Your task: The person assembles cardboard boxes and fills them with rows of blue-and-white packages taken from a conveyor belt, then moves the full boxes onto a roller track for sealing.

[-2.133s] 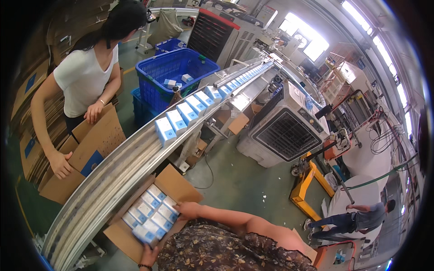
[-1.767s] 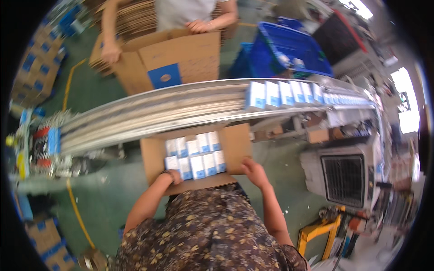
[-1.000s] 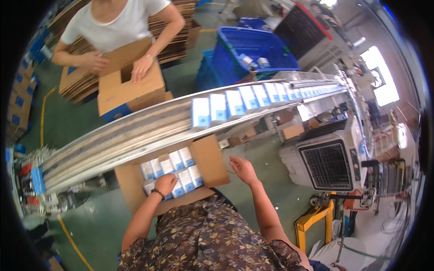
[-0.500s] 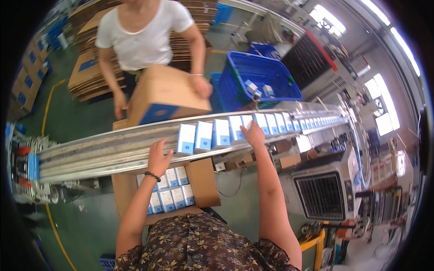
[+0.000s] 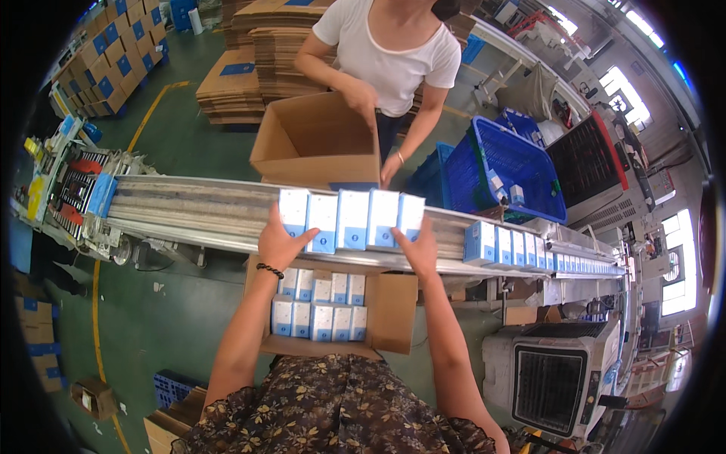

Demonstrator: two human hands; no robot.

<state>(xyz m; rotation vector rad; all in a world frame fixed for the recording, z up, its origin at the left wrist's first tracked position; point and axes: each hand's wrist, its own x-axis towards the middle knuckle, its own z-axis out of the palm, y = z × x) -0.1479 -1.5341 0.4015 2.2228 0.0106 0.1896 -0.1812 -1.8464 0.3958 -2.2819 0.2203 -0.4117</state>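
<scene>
Several white-and-blue small boxes [image 5: 352, 219] stand side by side in a row over the conveyor belt [image 5: 189, 203]. My left hand [image 5: 284, 244] grips the left end of this row, its thumb across the front of the end boxes. At the right end, my right hand [image 5: 418, 247] presses in with its thumb on the front, so the row is squeezed between both palms. Just below the belt, close to my body, is an open cardboard carton [image 5: 391, 314] with two rows of the same boxes [image 5: 321, 321] inside.
More boxes [image 5: 517, 248] line the belt to the right. Across it, a person in a white top [image 5: 393, 57] handles an empty open carton [image 5: 318, 136]. A blue crate [image 5: 514, 170] stands behind the belt; an air cooler [image 5: 548, 378] stands at the near right.
My hands have closed on several boxes, parting them from the line on the belt. The other person's carton has turned its open side toward me. My view has shifted left.
</scene>
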